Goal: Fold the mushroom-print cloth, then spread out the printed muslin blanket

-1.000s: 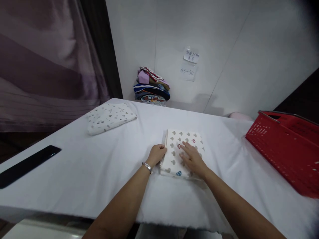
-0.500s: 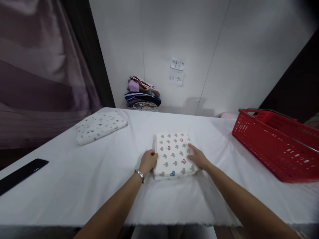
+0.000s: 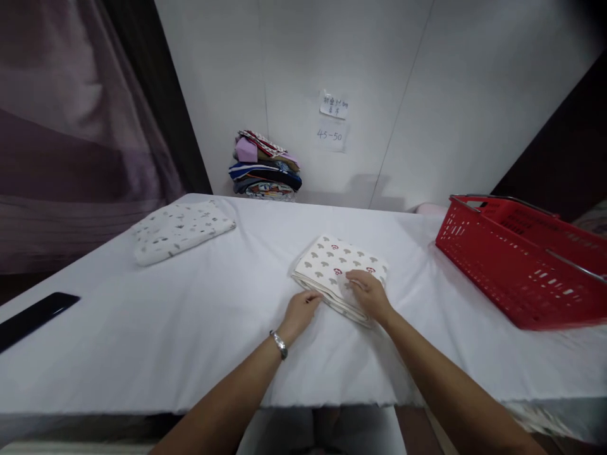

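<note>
A folded white cloth (image 3: 327, 259) printed with grey and red mushrooms lies in front of me, set at an angle on the table. Its layered folded edge faces me. My left hand (image 3: 300, 311), with a silver bracelet at the wrist, has its fingers pinched together at this near edge. On top of the cloth, towards its right side, rests my right hand (image 3: 372, 294); its fingers are stretched out and slightly bent, and the palm side is hidden.
White fabric covers the table (image 3: 213, 341). Another folded patterned cloth (image 3: 183, 230) lies at the back left, and a black flat object (image 3: 38, 319) by the left edge. A red basket (image 3: 516, 265) stands on the right. Stacked fabrics (image 3: 265, 167) sit behind the table by the wall.
The mushroom cloth has been turned from square-on to slanted. My left hand has shifted right along its near edge, and my right hand has moved from its right side onto its top.
</note>
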`<state>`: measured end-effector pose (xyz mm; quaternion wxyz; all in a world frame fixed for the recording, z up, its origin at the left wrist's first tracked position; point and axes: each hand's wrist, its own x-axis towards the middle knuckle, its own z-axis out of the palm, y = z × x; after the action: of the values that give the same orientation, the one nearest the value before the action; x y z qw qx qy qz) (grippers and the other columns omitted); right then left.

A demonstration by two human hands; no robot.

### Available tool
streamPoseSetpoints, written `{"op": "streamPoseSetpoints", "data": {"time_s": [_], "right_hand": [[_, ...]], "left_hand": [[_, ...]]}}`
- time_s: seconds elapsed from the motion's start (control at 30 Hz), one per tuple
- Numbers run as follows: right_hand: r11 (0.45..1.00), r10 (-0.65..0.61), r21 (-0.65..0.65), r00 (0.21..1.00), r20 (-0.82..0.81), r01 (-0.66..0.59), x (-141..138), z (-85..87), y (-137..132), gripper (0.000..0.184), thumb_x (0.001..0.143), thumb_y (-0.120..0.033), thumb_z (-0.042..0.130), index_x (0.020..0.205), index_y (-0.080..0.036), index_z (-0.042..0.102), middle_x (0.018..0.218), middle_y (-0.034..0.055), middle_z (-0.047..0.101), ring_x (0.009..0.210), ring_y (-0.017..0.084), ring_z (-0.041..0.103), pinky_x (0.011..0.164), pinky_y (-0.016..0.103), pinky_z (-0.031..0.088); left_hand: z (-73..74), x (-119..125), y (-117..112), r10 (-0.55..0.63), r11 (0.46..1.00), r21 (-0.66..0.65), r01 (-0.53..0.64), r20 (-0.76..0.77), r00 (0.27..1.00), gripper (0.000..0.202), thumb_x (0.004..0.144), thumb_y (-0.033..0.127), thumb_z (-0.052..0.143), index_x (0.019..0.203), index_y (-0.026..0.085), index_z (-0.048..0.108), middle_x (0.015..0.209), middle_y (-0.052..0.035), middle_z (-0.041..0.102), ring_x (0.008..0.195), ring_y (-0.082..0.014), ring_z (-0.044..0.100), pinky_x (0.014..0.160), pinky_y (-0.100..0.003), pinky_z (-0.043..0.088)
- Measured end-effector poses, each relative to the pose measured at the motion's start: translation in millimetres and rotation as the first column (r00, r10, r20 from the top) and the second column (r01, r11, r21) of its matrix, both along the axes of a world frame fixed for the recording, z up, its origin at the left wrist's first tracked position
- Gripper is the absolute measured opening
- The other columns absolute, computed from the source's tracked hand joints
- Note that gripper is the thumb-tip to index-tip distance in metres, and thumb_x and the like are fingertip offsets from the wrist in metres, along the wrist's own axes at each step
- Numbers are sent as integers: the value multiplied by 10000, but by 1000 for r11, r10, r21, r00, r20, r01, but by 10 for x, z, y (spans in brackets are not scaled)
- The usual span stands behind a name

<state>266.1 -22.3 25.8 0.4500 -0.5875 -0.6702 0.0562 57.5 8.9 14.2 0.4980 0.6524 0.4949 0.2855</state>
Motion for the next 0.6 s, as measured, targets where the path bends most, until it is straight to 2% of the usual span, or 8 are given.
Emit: {"op": "streamPoseSetpoints", "data": {"time_s": [0.07,0.13,0.23,0.3,0.43,0.5,0.6], "right_hand": [[999,-13,38,1000,23,13,-58,-29,-281,193,818,-233,499,922,-235,661,958,45,676,945,200,592,880,394,449],[999,-47,31,996,72,45,-81,-40,-505,184,832,-239,496,925,-237,654,971,53,664,945,207,579,864,400,440],[994,-100,-31,983,151,106,-94,-49,-699,193,850,-245,474,923,-234,652,981,66,641,951,220,557,844,403,429],[985,-145,-69,973,181,159,-101,-56,-753,197,851,-263,474,932,-229,650,973,73,625,939,227,545,836,405,425],[969,-202,-97,958,203,225,-124,-63,-812,196,841,-295,503,960,-228,644,994,77,602,954,234,518,857,406,410],[970,-192,-108,957,217,219,-138,-54,-844,193,839,-282,508,969,-227,640,999,73,601,958,233,512,860,396,405],[970,-192,-107,957,216,219,-154,-27,-880,187,852,-251,482,950,-217,638,972,70,608,938,222,513,847,371,406]], "left_hand": [[18,-145,84,54,960,276,-36,-56,997,200,793,251,493,882,189,662,823,-17,642,682,-129,552,636,-251,454],[60,-240,180,83,863,504,-19,-106,991,200,819,235,471,903,206,651,947,-23,633,800,-140,556,744,-267,452],[141,-269,315,93,737,672,70,-204,975,224,853,230,446,957,212,643,1013,-40,620,931,-170,529,825,-299,432],[176,-223,379,56,674,716,182,-295,954,226,856,227,456,976,216,647,1039,-53,622,1005,-199,501,873,-343,405],[158,-78,434,-83,578,714,395,-431,899,227,863,223,465,997,251,646,1088,-38,627,1091,-210,472,940,-399,336],[130,-29,450,-130,564,696,444,-456,881,216,869,233,465,978,259,650,1066,-23,641,1059,-197,497,941,-394,323],[114,-9,487,-162,578,672,464,-463,872,208,874,253,465,954,263,658,1025,-16,657,990,-185,535,915,-378,331]]}}
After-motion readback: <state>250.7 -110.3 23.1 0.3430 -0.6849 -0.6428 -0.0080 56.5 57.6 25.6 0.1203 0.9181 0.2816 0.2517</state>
